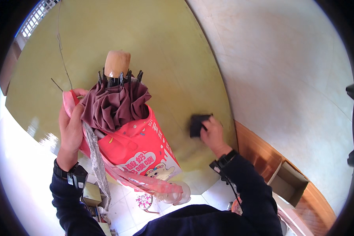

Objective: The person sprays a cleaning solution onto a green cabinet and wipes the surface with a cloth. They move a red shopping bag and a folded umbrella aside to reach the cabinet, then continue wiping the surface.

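My left hand (71,129) grips the pink handle and edge of a red printed shopping bag (129,144), holding it up over the near part of the table. A folded maroon umbrella (115,106) sticks out of the bag's mouth. Its light wooden handle (117,63) points away from me, and black rib tips ring its base. From the bag's left side hangs a crinkled silver strip (96,156). To the right, my right hand (214,132) holds a dark cloth (198,125) against or just above the tabletop; blur hides which.
Beneath both hands spreads a yellow-green tabletop (171,59), with a thin cord (60,44) at far left. A pale wall (283,59) borders its right side. At lower right lies an open cardboard box (289,181). A patterned stool (144,201) stands on the tiled floor.
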Available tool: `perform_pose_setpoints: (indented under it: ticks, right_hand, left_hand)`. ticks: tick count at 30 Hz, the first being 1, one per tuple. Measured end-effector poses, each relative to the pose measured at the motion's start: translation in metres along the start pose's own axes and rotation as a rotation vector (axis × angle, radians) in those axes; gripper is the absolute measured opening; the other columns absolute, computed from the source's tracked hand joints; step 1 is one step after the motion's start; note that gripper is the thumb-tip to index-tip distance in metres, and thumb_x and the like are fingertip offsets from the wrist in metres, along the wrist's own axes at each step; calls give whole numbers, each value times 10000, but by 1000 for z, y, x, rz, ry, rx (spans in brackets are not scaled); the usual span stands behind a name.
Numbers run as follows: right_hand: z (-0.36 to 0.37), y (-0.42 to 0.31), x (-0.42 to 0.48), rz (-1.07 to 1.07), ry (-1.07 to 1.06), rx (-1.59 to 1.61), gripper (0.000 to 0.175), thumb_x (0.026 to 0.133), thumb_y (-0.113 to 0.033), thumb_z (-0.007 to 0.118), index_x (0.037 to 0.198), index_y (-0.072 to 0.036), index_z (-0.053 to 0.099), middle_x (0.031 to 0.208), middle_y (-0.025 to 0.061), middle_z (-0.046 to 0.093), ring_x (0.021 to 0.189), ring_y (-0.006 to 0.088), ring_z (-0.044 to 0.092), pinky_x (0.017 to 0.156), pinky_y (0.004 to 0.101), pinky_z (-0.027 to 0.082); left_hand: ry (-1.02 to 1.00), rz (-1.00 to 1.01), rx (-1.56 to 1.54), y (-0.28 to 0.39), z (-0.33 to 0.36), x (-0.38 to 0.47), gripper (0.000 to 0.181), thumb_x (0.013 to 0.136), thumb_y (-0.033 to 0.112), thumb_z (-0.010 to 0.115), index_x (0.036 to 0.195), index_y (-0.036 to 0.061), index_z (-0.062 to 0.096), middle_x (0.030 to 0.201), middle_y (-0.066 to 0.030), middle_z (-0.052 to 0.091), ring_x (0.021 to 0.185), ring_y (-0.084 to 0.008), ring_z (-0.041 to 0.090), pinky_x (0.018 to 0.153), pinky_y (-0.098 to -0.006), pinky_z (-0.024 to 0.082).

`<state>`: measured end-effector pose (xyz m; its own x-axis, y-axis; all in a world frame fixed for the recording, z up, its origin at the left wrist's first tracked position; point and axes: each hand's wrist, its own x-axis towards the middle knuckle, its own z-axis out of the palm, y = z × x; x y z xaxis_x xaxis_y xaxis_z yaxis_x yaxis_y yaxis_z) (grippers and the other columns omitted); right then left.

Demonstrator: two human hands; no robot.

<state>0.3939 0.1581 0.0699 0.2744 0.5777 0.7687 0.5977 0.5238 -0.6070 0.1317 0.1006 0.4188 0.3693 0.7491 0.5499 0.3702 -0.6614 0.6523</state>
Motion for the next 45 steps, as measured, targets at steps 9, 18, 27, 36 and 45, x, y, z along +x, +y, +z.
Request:
perform_pose_setpoints:
  ticks: [9, 18, 27, 36, 45]
  right_hand:
    - [-14, -77, 252, -271, 466, 239, 244, 731, -87, 647, 969, -48, 685, 940, 171, 609, 886, 383, 602, 761, 440, 500]
    - [-3, 42, 67, 537, 259, -254, 400, 893, -320, 587, 776, 61, 614, 826, 288, 615, 768, 452, 598, 686, 504, 487]
    - [-29, -35, 217, 28, 390, -126, 278, 804, -269, 657, 768, 0, 602, 799, 199, 604, 766, 419, 592, 677, 489, 480]
    - [-27, -11, 194, 222, 437, -149, 209, 768, -196, 635, 824, 5, 621, 807, 210, 613, 747, 417, 590, 672, 498, 474]
    - [-43, -27, 224, 64, 419, -175, 269, 743, -213, 695, 675, 11, 564, 661, 238, 564, 651, 428, 569, 574, 466, 436]
  left_hand:
    - [40, 6, 100, -5, -3, 1, 246, 936, 19, 382, 1161, -15, 476, 1051, -68, 572, 932, -100, 560, 831, -231, 447]
    - [67, 8, 86, -3, 4, -1, 245, 942, 26, 380, 1166, -24, 464, 1029, -83, 603, 911, -107, 573, 827, -236, 452]
    - [69, 35, 161, 7, 2, -1, 235, 929, 4, 403, 1148, -29, 481, 990, -52, 594, 878, -88, 555, 780, -217, 437]
    - [154, -15, 62, 9, 11, -2, 190, 944, 11, 404, 1103, -8, 505, 861, 14, 547, 710, -18, 466, 634, -168, 367]
    - [109, -26, 70, 9, 6, -1, 140, 964, 69, 470, 1078, 22, 536, 807, 49, 504, 682, -10, 415, 605, -170, 339]
